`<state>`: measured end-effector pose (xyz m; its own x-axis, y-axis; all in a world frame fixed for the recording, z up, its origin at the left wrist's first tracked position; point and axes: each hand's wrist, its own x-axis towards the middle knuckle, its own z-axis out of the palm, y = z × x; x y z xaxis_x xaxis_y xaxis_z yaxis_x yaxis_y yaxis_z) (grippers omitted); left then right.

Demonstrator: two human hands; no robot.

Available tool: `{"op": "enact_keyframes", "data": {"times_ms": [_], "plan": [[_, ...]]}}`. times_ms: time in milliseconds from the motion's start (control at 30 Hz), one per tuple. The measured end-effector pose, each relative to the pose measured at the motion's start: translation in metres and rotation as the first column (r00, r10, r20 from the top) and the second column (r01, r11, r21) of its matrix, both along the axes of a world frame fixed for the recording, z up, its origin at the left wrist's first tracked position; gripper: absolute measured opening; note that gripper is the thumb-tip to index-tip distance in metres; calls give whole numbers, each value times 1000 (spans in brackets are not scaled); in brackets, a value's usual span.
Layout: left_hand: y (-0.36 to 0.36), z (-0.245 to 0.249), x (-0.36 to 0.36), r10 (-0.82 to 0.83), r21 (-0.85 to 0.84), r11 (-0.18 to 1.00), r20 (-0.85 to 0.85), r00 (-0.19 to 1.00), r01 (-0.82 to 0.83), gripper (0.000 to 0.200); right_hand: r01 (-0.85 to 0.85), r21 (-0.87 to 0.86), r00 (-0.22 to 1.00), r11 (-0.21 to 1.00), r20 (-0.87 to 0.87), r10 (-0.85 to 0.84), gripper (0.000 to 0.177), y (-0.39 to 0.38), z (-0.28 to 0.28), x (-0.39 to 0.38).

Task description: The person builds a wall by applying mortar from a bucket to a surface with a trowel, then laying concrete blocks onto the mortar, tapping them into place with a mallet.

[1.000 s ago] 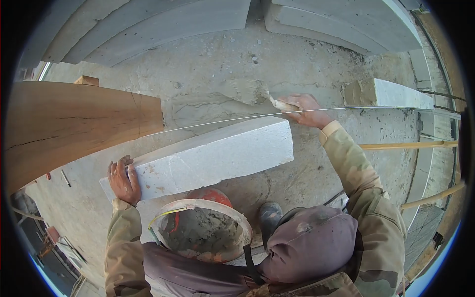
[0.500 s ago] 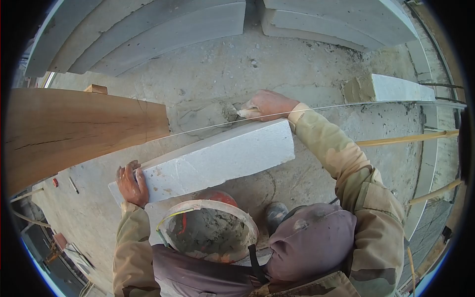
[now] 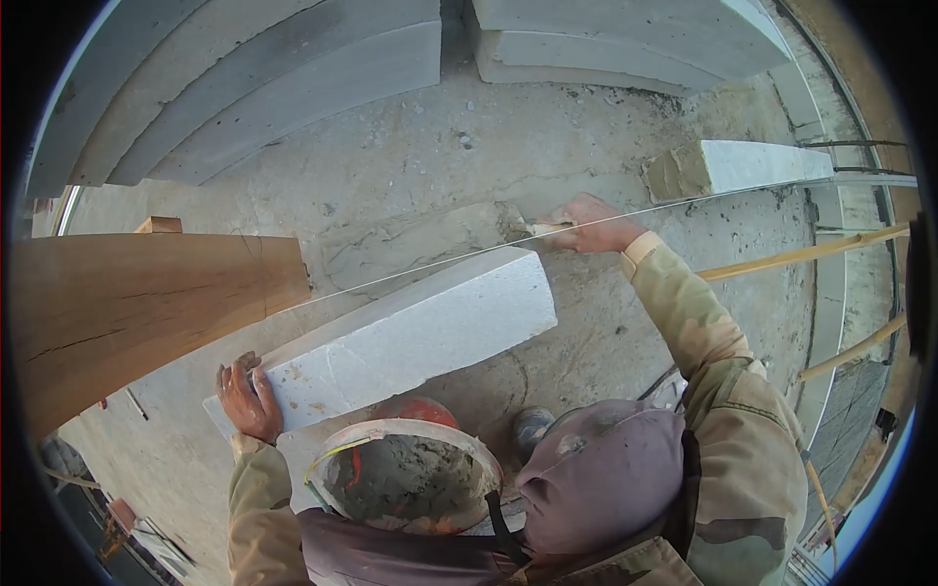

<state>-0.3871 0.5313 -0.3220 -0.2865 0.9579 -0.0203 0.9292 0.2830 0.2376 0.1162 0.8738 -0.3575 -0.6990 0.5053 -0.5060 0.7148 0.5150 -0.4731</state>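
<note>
the left hand [image 3: 251,400] rested on the white block [image 3: 415,347]. the right hand [image 3: 594,225] held a trowel [image 3: 543,230] at mortar [image 3: 410,241] spread on the floor [image 3: 596,342].

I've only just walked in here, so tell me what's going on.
A person's right hand grips the pale handle of what looks like a trowel, at the right end of a strip of wet mortar on the floor. The left hand rests on the left end of a long white block, which lies on the near side of that strip. A bucket of grey mix stands between the block and the person's legs.
</note>
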Motion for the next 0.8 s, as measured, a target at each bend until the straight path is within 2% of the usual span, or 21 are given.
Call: {"op": "enact_keyframes", "data": {"times_ms": [67,100,167,200,267,300,367,400,467,500,567,600,667,700,767,800], "plan": [[0,0,1,12,-8,1000,6,1000,-12,33,144,158,988,977,29,-151,37,-26,-6,44],[0,-1,1,7,-17,1000,2,1000,-7,34,156,166,985,974,43,-165,37,-42,-7,61],[-1,-1,0,-8,-9,1000,4,1000,8,35,400,223,916,889,-95,-389,35,-71,-11,92],[0,-1,1,-8,-10,1000,-7,1000,8,36,415,235,909,879,-81,-408,35,-84,-21,108],[2,0,3,-18,-12,1000,16,1000,19,37,672,269,733,689,-111,-671,34,-110,-46,140],[2,-1,3,2,-20,1000,16,1000,-2,37,679,275,724,680,-100,-682,34,-119,-54,151],[1,-4,2,-6,-14,1000,11,1000,6,37,831,303,522,466,-137,-842,33,-131,-66,160],[0,-5,1,-1,-2,1000,0,1000,1,37,831,304,521,465,-137,-842,33,-133,-62,156],[1,-3,3,-1,3,1000,-6,1000,1,37,983,-10,182,183,-43,-982,32,-132,-46,131],[1,-3,4,-6,8,1000,-11,1000,6,37,983,-10,184,185,-45,-982,32,-133,-52,124],[0,-1,3,-1,-1,1000,3,1000,1,37,891,167,449,422,-196,-872,34,-139,-67,115],[1,-1,3,4,-9,1000,16,1000,-4,37,891,170,449,420,-198,-871,34,-140,-64,111],[0,-3,1,-8,4,1000,5,1000,8,37,678,314,730,665,-187,-657,36,-141,-56,107],[-1,-4,1,-21,14,1000,-10,1000,21,36,675,315,733,667,-185,-655,36,-137,-53,112],[-1,-3,0,-16,11,1000,2,1000,16,36,623,490,713,610,-34,-701,37,-119,-45,134],[-1,-3,0,-15,6,1000,14,1000,15,36,621,490,713,612,-29,-701,37,-109,-45,148]]}}
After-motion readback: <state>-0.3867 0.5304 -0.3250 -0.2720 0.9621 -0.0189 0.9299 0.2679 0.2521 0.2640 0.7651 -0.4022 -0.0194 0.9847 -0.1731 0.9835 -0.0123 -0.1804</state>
